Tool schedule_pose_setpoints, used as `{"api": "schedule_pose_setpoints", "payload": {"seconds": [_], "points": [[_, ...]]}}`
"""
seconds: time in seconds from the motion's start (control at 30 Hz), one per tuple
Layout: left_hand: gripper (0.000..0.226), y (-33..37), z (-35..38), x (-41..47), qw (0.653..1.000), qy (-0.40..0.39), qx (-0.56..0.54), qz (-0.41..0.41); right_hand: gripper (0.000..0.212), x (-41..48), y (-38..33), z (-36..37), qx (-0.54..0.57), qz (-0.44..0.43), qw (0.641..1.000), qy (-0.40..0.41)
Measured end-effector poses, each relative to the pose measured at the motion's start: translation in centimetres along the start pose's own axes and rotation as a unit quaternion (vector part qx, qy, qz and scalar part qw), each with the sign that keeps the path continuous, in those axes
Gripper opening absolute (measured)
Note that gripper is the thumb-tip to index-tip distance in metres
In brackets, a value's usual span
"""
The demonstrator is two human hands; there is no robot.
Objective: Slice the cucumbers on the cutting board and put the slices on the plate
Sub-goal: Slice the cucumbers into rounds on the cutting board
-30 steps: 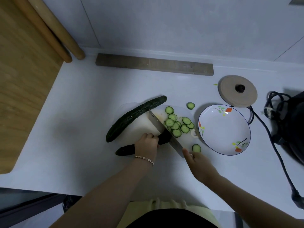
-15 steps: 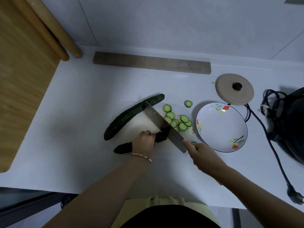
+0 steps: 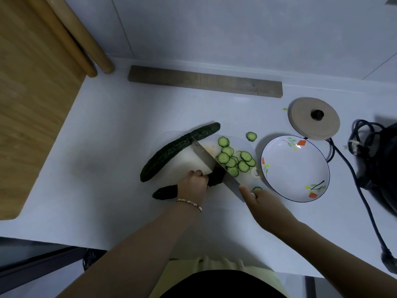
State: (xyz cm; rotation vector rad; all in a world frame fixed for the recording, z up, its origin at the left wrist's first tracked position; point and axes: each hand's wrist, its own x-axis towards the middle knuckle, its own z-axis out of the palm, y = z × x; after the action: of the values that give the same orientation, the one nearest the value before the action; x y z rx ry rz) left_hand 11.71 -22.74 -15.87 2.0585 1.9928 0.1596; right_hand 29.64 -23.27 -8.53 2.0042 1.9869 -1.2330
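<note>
Shifted leftward, knife [image 3: 211, 163] crosses cucumber [image 3: 216, 179] just beyond left hand's [image 3: 193, 186] grip.

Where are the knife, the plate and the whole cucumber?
knife [image 3: 205, 157], head view, middle of the blade.
plate [image 3: 296, 168], head view, bare centre.
whole cucumber [image 3: 171, 150], head view, middle of its skin.

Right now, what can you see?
White plastic cutting board: one, counter middle.
Whole dark green cucumber: one, board's far edge.
Part-cut dark green cucumber: one, board's near edge.
Round cucumber slices: about a dozen, green, mostly on board.
Steel knife: one, silver, across board.
White flowered plate: one, right of board, bare.
Round tan lid: one, behind plate.
Grey wooden strip: one, counter's back.
Black cable: one, far right.
Left hand: grips part-cut cucumber.
Right hand: holds knife.
</note>
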Motion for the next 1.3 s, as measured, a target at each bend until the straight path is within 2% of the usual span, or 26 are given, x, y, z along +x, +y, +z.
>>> {"api": "schedule_pose_setpoints", "payload": {"seconds": [0.23,0.47,0.53,0.6,0.77,0.9,1.1,1.3], "points": [[0.039,0.2,0.1,-0.1,0.999,0.005,-0.027,-0.021,0.054,1.4,0.6,2.8,0.018,0.007,1.0,0.01],[0.01,-0.2,0.1,-0.4,0.998,0.013,-0.06,-0.016,0.05,1.5,1.7,2.3,0.121,0.037,0.992,-0.011],[0.022,-0.2,0.2,-0.4,0.999,0.009,-0.046,0.003,0.05,1.3,1.8,1.7,0.135,0.053,0.989,-0.011],[0.032,0.0,0.2,-0.4,0.999,0.006,-0.046,-0.012,0.052,1.0,1.9,0.8,0.134,0.055,0.989,-0.004],[0.016,0.1,-0.7,-0.4,1.0,-0.008,-0.019,-0.01,0.053,0.1,1.0,-1.0,0.11,0.032,0.993,-0.014],[0.038,0.1,-0.3,-0.1,1.0,0.002,-0.008,-0.003,0.053,-0.2,0.3,-1.1,0.091,0.028,0.995,-0.019],[0.039,0.1,-0.4,-0.3,1.0,0.008,0.004,0.016,0.056,-0.1,1.0,-0.3,0.035,0.048,0.998,-0.022],[0.037,-0.2,0.1,-0.1,1.0,0.009,-0.01,0.013,0.054,-0.5,1.4,-0.3,0.081,0.05,0.995,-0.02]]}}
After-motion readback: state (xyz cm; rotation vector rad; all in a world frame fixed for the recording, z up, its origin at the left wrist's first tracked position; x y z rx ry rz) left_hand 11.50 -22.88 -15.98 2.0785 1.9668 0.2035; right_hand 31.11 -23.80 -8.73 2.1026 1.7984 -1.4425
